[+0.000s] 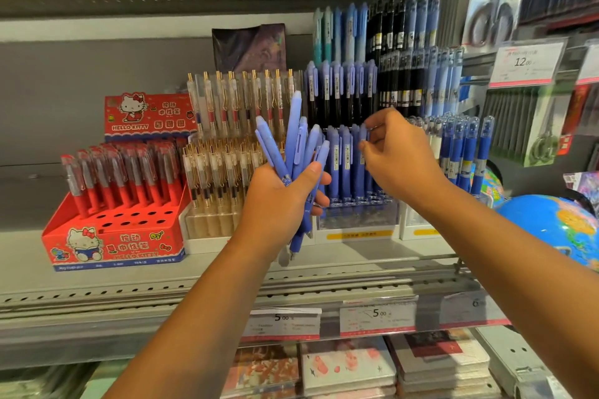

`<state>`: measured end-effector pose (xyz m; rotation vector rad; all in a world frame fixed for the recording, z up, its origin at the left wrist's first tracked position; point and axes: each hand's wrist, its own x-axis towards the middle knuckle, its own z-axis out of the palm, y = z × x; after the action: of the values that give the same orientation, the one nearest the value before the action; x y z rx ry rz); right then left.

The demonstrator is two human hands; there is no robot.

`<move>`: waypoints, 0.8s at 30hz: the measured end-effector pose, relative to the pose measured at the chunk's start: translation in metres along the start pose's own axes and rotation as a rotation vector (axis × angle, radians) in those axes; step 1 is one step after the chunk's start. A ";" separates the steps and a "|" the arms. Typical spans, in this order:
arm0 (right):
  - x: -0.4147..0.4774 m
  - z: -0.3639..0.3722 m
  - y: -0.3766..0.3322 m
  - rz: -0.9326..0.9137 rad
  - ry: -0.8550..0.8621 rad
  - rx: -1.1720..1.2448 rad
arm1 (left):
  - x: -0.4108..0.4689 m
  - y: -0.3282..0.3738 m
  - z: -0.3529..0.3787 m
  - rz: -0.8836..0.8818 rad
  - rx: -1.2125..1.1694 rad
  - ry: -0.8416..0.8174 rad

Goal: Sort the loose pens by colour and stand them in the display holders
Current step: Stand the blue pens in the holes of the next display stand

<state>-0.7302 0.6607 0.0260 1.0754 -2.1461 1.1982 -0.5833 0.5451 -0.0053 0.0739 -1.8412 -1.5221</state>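
Past the shelf lip (194, 285), the left hand (278, 201) grips a fanned bunch of loose blue pens (293, 139) upright. Just beside it, the right hand (400, 155) pinches the top of a standing pen (359, 172) in the clear tiered holder (356, 220), whose front holes are free. A red pen box (113, 243) crowds the left, a globe (557, 223) the right.

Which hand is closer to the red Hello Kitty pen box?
Left. The left hand, gripping blue pens, sits just right of the Hello Kitty box; the right hand is farther right.
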 end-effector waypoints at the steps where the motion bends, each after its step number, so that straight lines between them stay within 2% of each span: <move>1: -0.001 0.000 0.000 0.000 -0.016 -0.016 | 0.000 0.000 0.000 -0.001 -0.004 0.001; 7: -0.004 -0.006 -0.007 0.026 -0.094 -0.136 | 0.001 -0.002 -0.001 0.006 -0.011 0.018; 10: -0.010 -0.004 -0.014 -0.076 0.014 -0.182 | 0.002 -0.002 -0.001 0.026 0.001 0.032; 12: -0.014 -0.004 -0.023 -0.105 0.021 0.022 | 0.002 -0.002 -0.001 0.037 -0.007 0.036; 14: -0.016 -0.006 -0.034 -0.036 -0.127 0.332 | 0.001 -0.001 -0.002 0.045 -0.015 0.040; 16: -0.017 -0.007 -0.038 0.030 -0.254 0.537 | 0.000 -0.001 -0.002 0.054 -0.029 0.040; 21: -0.023 -0.005 -0.038 -0.001 -0.294 0.742 | 0.001 0.001 -0.002 0.050 -0.052 0.029; 24: -0.024 -0.004 -0.036 0.042 -0.272 0.781 | 0.001 0.000 0.000 0.030 -0.101 0.024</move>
<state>-0.6869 0.6631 0.0293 1.5765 -1.9051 2.1023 -0.5840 0.5442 -0.0050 0.0170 -1.7367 -1.5843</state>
